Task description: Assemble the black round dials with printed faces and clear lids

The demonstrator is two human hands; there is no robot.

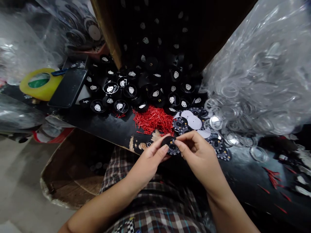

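Note:
My left hand (153,154) is closed round a black round gauge case, thumb on its rim. A black printed gauge dial (173,149) with white markings lies at the case's face. The thumb and forefinger of my right hand (200,157) pinch the dial's right edge. Whether it sits fully inside the case is too small to tell. Just beyond my hands is a heap of red pointers (155,119). Beside it are loose dials (179,123), some turned white side up (194,122).
Several black cases (130,91) with white plates pile up at the back. Clear plastic rings (230,113) spill from a bag (272,58) on the right. A phone (68,87) and yellow tape roll (41,92) lie left. Scattered red pointers (272,177) lie front right.

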